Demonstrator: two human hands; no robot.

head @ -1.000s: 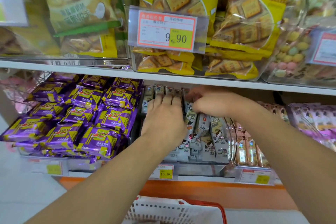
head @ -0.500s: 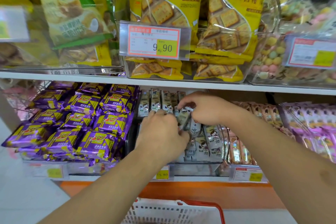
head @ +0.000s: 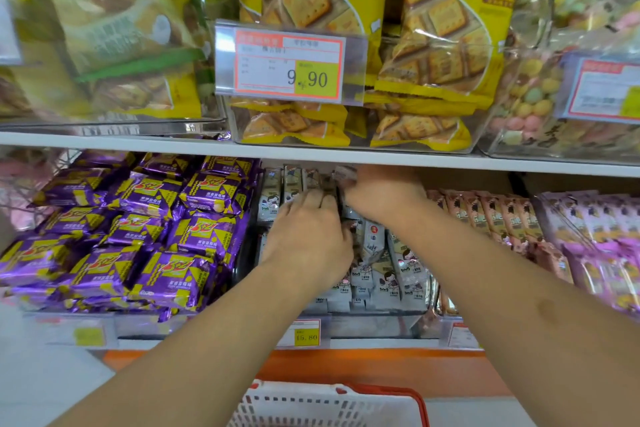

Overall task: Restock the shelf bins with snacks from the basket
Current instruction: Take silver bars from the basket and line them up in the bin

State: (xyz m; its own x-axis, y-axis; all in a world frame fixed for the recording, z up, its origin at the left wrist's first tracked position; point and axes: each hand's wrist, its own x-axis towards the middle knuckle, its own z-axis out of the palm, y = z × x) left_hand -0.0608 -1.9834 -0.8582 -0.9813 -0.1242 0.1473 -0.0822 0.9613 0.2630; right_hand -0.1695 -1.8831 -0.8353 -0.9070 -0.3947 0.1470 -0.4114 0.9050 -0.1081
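Both hands reach into the clear middle bin on the lower shelf, which holds several narrow grey-white snack packs standing in rows. My left hand lies palm down on the packs, fingers pressed against the back row. My right hand is further back under the upper shelf, its fingers pinched on one grey snack pack at the top of the back row. The white basket with a red rim sits below at the bottom edge.
Purple snack packs fill the bin to the left, pink packs the bins to the right. The white upper shelf board hangs close over the hands, carrying yellow cracker bags and a 9.90 price tag.
The camera tilted upward slightly. My right hand moved further back and up with a pack pinched in its fingers; my left hand slid forward onto the back rows.
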